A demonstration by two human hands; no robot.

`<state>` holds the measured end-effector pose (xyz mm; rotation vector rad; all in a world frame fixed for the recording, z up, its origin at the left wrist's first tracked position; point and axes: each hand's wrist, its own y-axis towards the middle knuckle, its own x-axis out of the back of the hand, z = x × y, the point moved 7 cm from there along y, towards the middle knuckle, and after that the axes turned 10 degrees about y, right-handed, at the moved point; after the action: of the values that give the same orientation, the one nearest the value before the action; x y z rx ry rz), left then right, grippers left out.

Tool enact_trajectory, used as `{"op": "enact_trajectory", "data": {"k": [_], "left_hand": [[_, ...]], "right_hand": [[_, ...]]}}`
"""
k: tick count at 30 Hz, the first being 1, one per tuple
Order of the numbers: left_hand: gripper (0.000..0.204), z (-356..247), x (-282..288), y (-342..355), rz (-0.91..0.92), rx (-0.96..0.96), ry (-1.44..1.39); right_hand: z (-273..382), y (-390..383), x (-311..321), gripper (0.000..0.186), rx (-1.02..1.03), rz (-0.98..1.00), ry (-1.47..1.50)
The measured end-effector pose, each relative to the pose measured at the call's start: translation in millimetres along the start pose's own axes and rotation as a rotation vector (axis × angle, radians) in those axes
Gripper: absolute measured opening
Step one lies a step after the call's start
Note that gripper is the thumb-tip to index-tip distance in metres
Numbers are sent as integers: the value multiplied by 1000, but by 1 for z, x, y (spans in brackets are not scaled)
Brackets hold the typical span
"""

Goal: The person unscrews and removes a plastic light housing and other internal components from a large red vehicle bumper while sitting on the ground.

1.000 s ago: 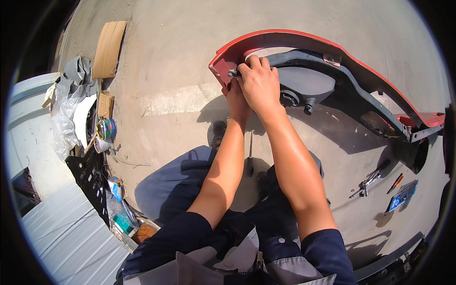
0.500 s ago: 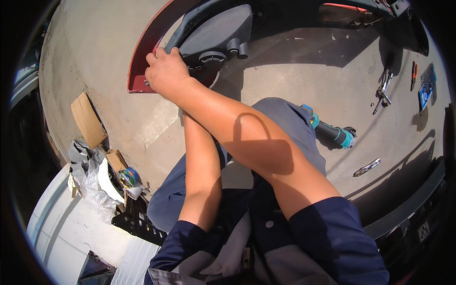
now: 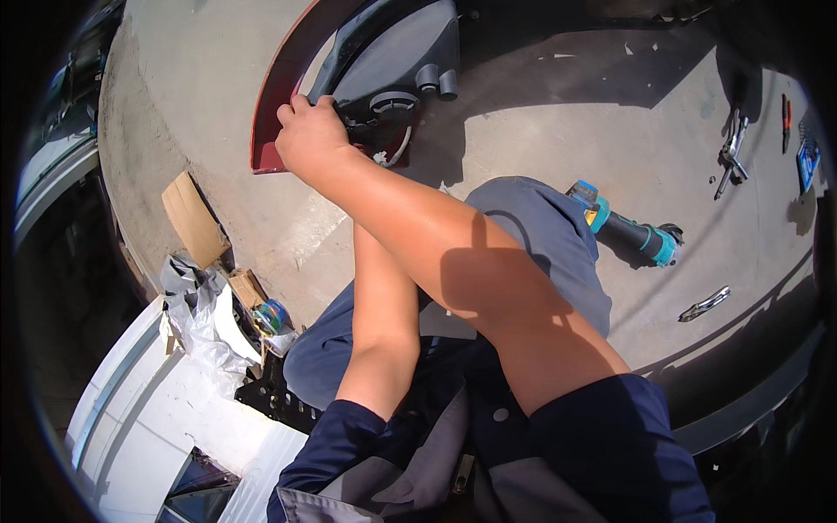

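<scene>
My right hand (image 3: 311, 131) reaches across to the upper left, its fingers curled closed at the lower end of a curved red panel (image 3: 266, 144). What the fingers hold is hidden beneath them. Beside them, set within the panel's curve, is a dark grey plastic housing (image 3: 397, 57) with a round cap (image 3: 392, 104) and two short tubes. A pale cable (image 3: 401, 146) hangs below the cap. My left forearm (image 3: 381, 305) passes under the right one, which hides the left hand and whatever it touches.
A teal and black angle grinder (image 3: 632, 231) lies right of my knee. Beyond it are locking pliers (image 3: 704, 304), a metal hand tool (image 3: 732, 155), orange-handled pliers (image 3: 786, 124) and a blue packet (image 3: 809, 166). Cardboard (image 3: 193, 218), plastic wrapping (image 3: 202, 327) and a tape roll (image 3: 270, 316) lie left.
The view has shifted, so the floor items appear farther right. My right hand stays at the red panel's lower end, and more of the pale cable shows below the cap.
</scene>
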<state>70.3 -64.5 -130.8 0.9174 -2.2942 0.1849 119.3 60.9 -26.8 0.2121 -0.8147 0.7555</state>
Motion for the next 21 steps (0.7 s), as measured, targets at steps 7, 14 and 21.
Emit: {"op": "enact_trajectory", "data": {"k": [7, 14, 21], "left_hand": [[40, -5, -11, 13, 15, -10, -11], [40, -4, -19, 21, 9, 27, -45], [40, -4, -23, 29, -16, 50, -70]], "right_hand": [[1, -1, 0, 19, 1, -115, -42], [0, -3, 3, 19, 51, -134, 19], [1, -2, 3, 21, 53, -115, 14]]}}
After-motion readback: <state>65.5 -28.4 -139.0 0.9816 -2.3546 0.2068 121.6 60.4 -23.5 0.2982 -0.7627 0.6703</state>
